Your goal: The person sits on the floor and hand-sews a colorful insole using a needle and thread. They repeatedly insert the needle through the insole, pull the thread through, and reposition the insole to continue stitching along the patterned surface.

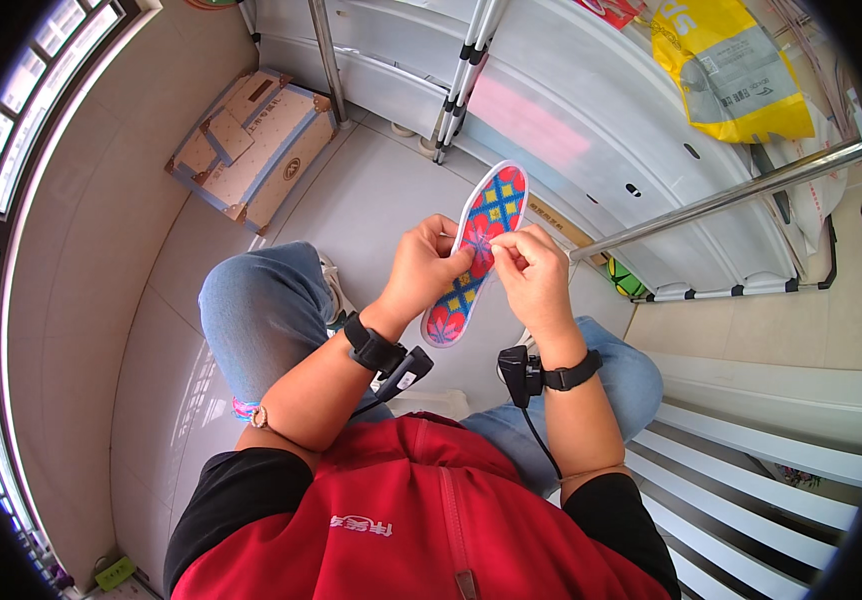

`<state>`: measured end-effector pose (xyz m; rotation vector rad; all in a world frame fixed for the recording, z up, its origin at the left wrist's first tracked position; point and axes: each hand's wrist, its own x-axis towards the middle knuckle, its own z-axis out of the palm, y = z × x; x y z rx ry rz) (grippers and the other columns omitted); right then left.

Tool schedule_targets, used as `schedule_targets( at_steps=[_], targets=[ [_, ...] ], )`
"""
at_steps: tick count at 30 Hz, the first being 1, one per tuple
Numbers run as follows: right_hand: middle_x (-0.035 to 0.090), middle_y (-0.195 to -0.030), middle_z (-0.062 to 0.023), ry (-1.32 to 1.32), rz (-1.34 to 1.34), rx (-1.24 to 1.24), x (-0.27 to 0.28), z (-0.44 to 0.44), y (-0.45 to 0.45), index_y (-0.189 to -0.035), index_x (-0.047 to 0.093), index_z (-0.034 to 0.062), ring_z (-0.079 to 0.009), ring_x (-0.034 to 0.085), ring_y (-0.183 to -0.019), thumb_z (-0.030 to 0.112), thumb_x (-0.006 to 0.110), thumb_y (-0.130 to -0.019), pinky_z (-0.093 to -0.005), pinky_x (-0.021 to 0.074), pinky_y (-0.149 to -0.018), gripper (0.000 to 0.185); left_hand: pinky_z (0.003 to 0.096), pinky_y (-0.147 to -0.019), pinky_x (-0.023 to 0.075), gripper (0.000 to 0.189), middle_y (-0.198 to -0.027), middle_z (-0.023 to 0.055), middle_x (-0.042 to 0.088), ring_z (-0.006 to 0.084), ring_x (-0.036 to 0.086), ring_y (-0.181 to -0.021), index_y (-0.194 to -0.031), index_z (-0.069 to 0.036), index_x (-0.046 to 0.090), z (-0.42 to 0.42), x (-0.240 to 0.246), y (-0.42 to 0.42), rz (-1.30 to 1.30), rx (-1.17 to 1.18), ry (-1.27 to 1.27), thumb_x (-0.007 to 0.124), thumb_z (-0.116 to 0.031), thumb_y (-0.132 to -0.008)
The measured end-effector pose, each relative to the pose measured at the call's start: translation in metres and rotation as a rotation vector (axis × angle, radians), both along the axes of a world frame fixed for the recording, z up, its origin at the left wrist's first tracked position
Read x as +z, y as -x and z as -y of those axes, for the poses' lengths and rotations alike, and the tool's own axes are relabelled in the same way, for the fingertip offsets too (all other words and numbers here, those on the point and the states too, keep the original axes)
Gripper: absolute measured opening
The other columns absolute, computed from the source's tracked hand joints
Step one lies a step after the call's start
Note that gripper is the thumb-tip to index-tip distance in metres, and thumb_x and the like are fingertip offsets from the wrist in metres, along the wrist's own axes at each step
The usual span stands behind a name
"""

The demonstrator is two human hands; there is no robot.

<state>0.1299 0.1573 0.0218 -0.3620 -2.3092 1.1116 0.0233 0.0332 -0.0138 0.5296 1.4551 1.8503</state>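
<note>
My left hand [427, 262] grips a patterned cross-stitch shoe insole [496, 201] by its left edge, thumb pressed on the top face. The insole has a white rim, red flower shapes and a blue lattice with yellow diamonds. It is held tilted in the air above my lap, its narrower end toward me. Thumb and forefinger of my right hand [534, 266] are pinched together at the insole's middle, close to its right edge. Anything thin between those fingertips is too small to make out. Both wrists wear black straps with small devices, and cables run from them.
A cardboard box [254, 154] stands on the tiled floor [363, 187] by the left wall. Folded white panels [588, 112] lean ahead, with a metal pole [716, 199] across them. A yellow bag [738, 75] lies upper right. White slats [746, 480] are at lower right; a green ball [624, 277] rests nearby.
</note>
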Motion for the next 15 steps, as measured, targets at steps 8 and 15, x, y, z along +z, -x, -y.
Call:
schedule_targets(
  at_steps=[8, 15],
  targets=[
    [0.057, -0.075, -0.0065, -0.237, 0.035, -0.030, -0.011, 0.004, 0.004, -0.084, 0.058, -0.0006, -0.0143, 0.056, -0.062, -0.006, 0.067, -0.080, -0.0277, 0.0458, -0.056, 0.011, 0.0336, -0.061, 0.0521, 0.015, -0.079, 0.0179, 0.068, 0.0268, 0.068, -0.068, -0.094, -0.001, 0.058, 0.000, -0.004, -0.019, -0.644, 0.063, 0.305, 0.066, -0.009, -0.084],
    [0.060, -0.073, -0.0037, 0.163, -0.035, -0.091, -0.019, 0.005, 0.006, -0.087, 0.055, 0.0032, -0.0113, 0.057, -0.064, 0.001, 0.072, -0.082, -0.0269, 0.0483, -0.063, 0.018, 0.0289, -0.065, 0.0527, 0.013, -0.085, 0.0130, 0.069, 0.0147, 0.067, -0.075, -0.101, 0.002, 0.055, -0.003, -0.007, -0.013, -0.382, 0.046, 0.099, 0.060, -0.004, -0.090]
  ],
)
